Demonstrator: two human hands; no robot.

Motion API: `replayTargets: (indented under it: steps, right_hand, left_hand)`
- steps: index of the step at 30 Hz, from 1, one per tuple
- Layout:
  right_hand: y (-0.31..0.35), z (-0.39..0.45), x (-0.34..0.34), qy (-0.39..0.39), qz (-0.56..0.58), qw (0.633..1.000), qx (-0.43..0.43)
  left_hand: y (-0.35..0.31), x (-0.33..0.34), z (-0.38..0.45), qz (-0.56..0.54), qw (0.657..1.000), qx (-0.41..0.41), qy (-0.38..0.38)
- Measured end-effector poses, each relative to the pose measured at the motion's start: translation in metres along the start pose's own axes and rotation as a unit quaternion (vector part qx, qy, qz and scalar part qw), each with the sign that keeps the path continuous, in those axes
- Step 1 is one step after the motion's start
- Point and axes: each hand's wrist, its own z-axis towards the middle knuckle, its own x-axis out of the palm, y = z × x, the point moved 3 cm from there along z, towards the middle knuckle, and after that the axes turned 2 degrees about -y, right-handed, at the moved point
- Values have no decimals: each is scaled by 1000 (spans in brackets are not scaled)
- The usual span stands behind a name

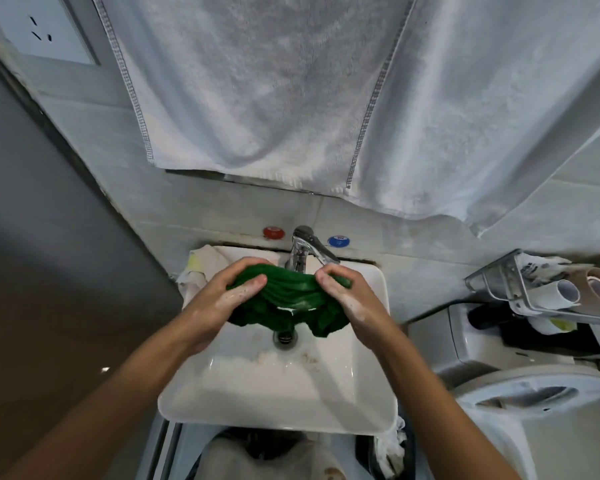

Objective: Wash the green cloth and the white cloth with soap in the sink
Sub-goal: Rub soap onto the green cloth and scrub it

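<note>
The green cloth (290, 299) is bunched up and stretched between both hands above the white sink (278, 393), over the drain (284, 337). My left hand (227, 299) grips its left end and my right hand (347, 299) grips its right end. Both hands carry soap suds. A white cloth (201, 271) with a yellow patch lies crumpled on the sink's back left corner. Foam sits on the basin floor.
A chrome tap (305, 251) stands behind the cloth, between a red knob (273, 232) and a blue knob (338, 241). A large white towel (291, 91) hangs on the wall above. A wire rack (541, 289) with rolls is at the right, a toilet (534, 396) below it.
</note>
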Motion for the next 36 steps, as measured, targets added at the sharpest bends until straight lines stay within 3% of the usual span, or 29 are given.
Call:
replayTargets:
  steps: [3, 6, 8, 11, 13, 16, 18, 22, 27, 31, 36]
  right_hand:
    - [4, 11, 20, -155, 52, 986, -18]
    - [11, 25, 37, -241, 90, 965, -51]
    - [12, 26, 51, -243, 95, 963, -65]
    - [8, 15, 71, -189, 72, 977, -61]
    - [9, 21, 65, -199, 86, 975, -41]
    - [7, 44, 50, -274, 168, 947, 16]
    - [6, 39, 55, -276, 189, 942, 9]
    - [-8, 17, 62, -239, 170, 956, 1]
    - [-4, 39, 49, -309, 156, 938, 4]
    - [-4, 25, 59, -281, 159, 946, 8]
    - [1, 42, 45, -303, 109, 947, 13]
  left_hand:
    - [-1, 21, 9, 20, 991, 49, -123]
    - [0, 42, 14, 64, 969, 122, -203]
    - [3, 43, 23, 79, 949, 129, -276]
    - [2, 28, 39, 57, 926, 97, -359]
    - [3, 37, 33, 52, 929, 98, -353]
    - [1, 67, 14, 59, 939, 147, -305]
    - [-3, 60, 23, 59, 933, 150, -322]
    - [3, 45, 44, 39, 921, 106, -373]
    - [4, 69, 24, 82, 935, 130, -320]
    - [-1, 46, 52, 90, 920, 113, -365]
    - [8, 67, 27, 117, 928, 130, -328]
